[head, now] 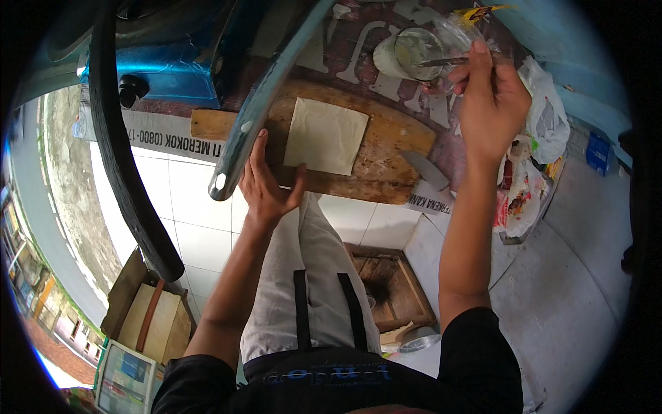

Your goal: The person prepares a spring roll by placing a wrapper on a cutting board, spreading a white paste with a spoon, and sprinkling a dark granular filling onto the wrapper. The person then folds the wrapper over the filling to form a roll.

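A thin square pale sheet, perhaps dough [327, 137], lies on a wooden cutting board [390, 178]. My left hand [270, 181] is at the board's near edge, fingers apart, the thumb at the sheet's lower left corner; whether it grips the board is hidden. My right hand [491, 98] holds a thin metal utensil [450, 61], its kind unclear, with the tip in the mouth of a glass jar [414, 54] that holds something whitish. On the board's right end rests a knife blade [426, 169].
A blue metal stove [160, 72] stands at the upper left. A dark handle [134, 181] and a metal one [248, 124] jut over the near side. Plastic bags [545, 114] and a tray of packets [522, 202] sit at the right. Below is an open wooden drawer [419, 295].
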`<state>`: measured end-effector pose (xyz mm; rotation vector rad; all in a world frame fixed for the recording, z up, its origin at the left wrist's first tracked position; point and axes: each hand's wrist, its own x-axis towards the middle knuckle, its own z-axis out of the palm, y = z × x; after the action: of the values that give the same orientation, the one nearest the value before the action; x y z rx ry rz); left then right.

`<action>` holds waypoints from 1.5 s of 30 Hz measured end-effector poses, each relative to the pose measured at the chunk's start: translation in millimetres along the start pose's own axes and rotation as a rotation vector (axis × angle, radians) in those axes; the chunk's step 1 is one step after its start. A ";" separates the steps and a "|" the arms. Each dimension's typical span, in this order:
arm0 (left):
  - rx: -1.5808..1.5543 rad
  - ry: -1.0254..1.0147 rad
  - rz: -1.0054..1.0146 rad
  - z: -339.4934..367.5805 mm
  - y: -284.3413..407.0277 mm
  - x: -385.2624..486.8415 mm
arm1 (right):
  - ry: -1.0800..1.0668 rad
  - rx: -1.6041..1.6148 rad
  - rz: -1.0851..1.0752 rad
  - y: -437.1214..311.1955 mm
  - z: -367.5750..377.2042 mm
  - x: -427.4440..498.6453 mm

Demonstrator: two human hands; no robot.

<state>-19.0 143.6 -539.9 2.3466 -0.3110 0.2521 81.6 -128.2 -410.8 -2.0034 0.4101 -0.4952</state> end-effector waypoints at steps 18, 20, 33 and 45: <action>-0.008 0.008 0.021 0.6 -1.4 2.8 | 0.225 0.763 0.544 22.2 -50.1 1.9; -0.005 0.005 0.021 0.3 -1.3 2.4 | 0.263 0.674 0.466 19.0 -47.0 -2.9; 0.019 0.009 0.027 -0.8 1.4 6.4 | 0.060 0.028 -0.030 16.5 5.7 -1.7; 0.096 0.008 0.077 -1.7 1.6 9.1 | 0.251 0.480 0.397 24.4 -29.3 10.7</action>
<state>-11.0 142.4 -535.2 2.4304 -0.3936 0.3198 74.1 -166.3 -418.3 -1.3595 0.7489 -0.5345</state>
